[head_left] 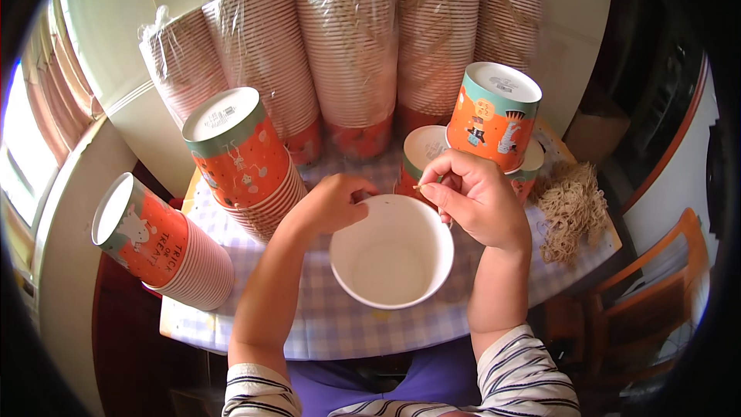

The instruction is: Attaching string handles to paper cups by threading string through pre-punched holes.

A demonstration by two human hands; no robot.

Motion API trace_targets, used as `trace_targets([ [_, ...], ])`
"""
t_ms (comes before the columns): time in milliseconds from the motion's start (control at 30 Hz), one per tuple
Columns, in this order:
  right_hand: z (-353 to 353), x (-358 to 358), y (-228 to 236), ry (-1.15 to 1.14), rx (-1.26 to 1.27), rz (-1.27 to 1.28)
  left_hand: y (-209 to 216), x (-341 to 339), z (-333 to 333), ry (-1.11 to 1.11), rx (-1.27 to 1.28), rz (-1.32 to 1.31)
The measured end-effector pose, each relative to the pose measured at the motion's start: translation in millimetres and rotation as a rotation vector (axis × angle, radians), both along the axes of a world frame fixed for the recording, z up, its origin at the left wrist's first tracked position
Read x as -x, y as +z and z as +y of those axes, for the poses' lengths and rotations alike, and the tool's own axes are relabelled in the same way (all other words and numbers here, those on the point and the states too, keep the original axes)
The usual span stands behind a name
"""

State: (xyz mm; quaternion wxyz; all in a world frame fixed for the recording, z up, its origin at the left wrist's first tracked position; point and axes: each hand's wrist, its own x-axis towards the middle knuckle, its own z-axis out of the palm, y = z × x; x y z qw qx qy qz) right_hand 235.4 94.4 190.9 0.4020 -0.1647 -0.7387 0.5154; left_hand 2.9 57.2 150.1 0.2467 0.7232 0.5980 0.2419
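Note:
An open paper bucket (391, 262) with a white inside is tipped toward me at the middle of the table. My left hand (333, 202) is curled at its upper left rim, thumb and fingers against the wall; some fingertips are hidden. Over the bucket's right rim, my right hand (477, 199) is closed in a pinch on the thin end of a tan cord (417, 187). Behind that hand, an orange-and-green bucket (494, 120) stands upside down on top of other upturned buckets (426, 147).
Tall plastic-wrapped stacks of buckets (345, 46) line the back. Two nested stacks, a nearer one (189, 262) and a farther one (247, 162), lean at left. A heap of tan cords (573, 208) lies at right on the checked tablecloth (324, 332). A wooden chair (656, 293) stands right of the table.

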Motion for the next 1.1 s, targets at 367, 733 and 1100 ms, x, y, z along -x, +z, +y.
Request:
trace_targets([
  [367, 1, 31, -20, -0.046, -0.404, -0.290, -61, 30, -51, 0.341, 0.076, -0.906],
  [733, -1, 74, -38, -0.002, -0.299, -0.494, -80, 32, -51, 0.235, -0.065, -0.934],
  [1100, -5, 94, -54, -0.106, -0.234, -0.549, -80, 33, -52, 0.187, -0.101, -0.766],
])
